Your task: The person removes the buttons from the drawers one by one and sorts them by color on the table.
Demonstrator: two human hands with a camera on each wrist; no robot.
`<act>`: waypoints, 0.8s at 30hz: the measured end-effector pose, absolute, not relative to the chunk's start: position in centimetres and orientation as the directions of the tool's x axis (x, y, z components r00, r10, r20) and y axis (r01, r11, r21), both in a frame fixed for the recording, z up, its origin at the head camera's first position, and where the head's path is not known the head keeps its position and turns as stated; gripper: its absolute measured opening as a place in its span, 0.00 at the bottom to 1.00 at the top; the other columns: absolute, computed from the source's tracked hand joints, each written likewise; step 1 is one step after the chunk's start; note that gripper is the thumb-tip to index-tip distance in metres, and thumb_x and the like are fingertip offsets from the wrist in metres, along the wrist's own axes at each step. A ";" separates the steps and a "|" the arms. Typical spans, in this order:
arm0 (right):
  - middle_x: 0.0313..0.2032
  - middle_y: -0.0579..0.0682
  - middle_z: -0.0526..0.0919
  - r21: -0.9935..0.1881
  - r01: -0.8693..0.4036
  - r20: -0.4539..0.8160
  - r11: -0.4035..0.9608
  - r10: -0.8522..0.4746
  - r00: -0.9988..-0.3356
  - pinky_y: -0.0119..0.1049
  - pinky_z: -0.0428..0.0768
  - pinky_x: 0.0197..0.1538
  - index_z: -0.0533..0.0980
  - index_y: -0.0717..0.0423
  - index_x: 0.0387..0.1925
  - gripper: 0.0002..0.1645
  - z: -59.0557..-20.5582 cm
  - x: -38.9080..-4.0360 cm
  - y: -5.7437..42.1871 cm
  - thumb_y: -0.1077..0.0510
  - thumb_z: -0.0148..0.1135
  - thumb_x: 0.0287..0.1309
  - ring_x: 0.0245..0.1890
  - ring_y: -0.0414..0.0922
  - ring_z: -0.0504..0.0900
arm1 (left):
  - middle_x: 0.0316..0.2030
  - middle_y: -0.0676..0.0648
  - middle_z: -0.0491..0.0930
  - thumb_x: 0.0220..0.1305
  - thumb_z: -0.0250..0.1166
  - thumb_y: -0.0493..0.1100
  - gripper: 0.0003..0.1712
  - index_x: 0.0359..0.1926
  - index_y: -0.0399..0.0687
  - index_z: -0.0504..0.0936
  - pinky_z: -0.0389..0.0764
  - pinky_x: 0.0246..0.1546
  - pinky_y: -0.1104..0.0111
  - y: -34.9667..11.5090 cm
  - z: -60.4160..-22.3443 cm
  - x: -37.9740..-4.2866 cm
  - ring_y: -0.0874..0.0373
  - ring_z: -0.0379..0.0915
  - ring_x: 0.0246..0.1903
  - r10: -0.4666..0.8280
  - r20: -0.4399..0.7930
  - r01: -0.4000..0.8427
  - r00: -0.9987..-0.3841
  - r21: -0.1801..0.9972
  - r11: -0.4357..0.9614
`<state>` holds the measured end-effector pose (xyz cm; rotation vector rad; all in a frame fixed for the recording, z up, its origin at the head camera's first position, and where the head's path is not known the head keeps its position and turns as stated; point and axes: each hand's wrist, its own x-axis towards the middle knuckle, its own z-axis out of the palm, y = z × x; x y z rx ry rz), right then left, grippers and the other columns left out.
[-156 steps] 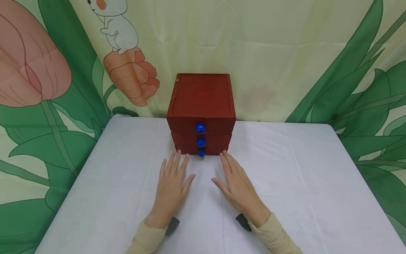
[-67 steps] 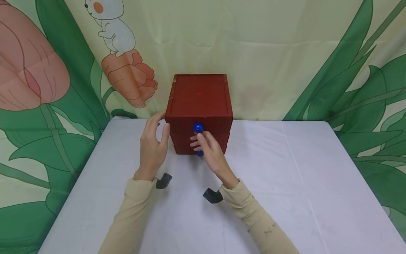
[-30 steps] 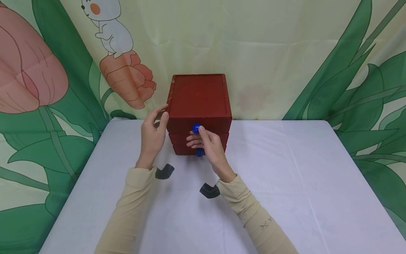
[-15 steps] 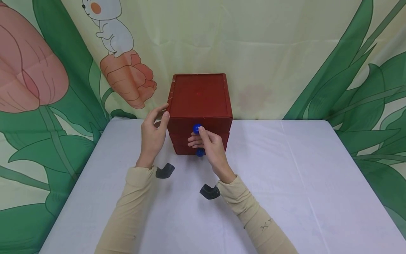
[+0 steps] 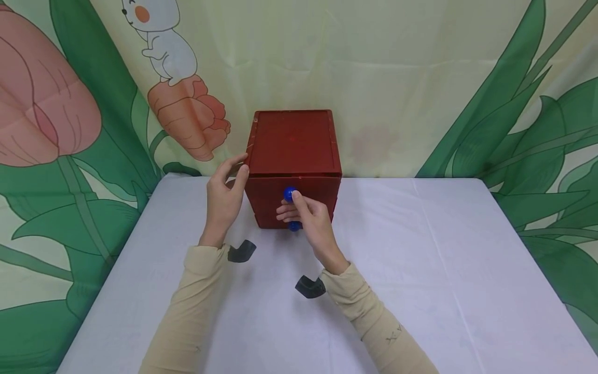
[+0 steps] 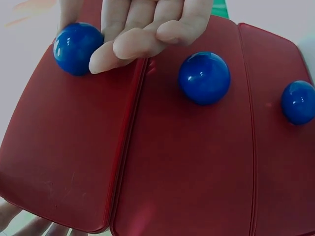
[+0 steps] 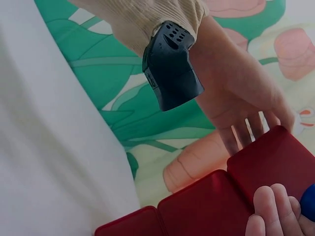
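Observation:
A dark red chest of drawers [image 5: 293, 143] with round blue knobs stands at the back of the table in the head view. My right hand [image 5: 314, 218] pinches the top knob [image 5: 289, 194] between thumb and fingers. A thin dark gap runs under the chest's top edge, its top drawer [image 6: 69, 137] slightly out. In the left wrist view, the middle knob [image 6: 204, 78] and bottom knob [image 6: 298, 102] are untouched. My left hand [image 5: 224, 200] rests against the chest's left side near the front top corner, fingers fairly straight, as the right wrist view also shows.
A white cloth covers the table [image 5: 397, 291]. Right behind the chest hangs a curtain [image 5: 383, 93] printed with leaves, a tulip, a rabbit and a carrot. A black curved wrist piece [image 5: 310, 286] sticks out below each sleeve.
Both hands have come from the tabletop to the chest, the right onto the top knob, the left onto the side. In the last half second the top drawer has slid slightly forward with the right hand.

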<state>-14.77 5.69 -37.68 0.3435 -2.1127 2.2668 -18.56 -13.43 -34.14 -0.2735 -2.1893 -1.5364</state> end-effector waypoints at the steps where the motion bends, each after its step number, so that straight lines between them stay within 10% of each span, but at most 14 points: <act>1: 0.40 0.61 0.87 -0.982 -0.169 0.179 -0.082 -0.134 -0.975 0.42 0.86 0.48 0.81 0.67 0.47 0.29 -37.7 -14.7 5.7 0.45 0.49 0.75 0.38 0.50 0.88 | 0.58 0.46 0.79 0.74 0.57 0.47 0.21 0.63 0.47 0.78 0.80 0.55 0.55 -13.5 -34.1 -18.6 0.55 0.76 0.54 -0.092 0.466 0.407 -0.880 0.841 0.356; 24: 0.38 0.63 0.87 -0.987 -0.147 0.155 -0.058 -0.174 -0.972 0.51 0.84 0.51 0.80 0.70 0.47 0.29 -37.6 -13.3 6.2 0.47 0.48 0.76 0.38 0.52 0.88 | 0.59 0.48 0.79 0.73 0.58 0.48 0.21 0.63 0.49 0.78 0.79 0.51 0.66 -14.1 -34.0 -18.6 0.58 0.76 0.55 -0.071 0.432 0.394 -0.899 0.868 0.303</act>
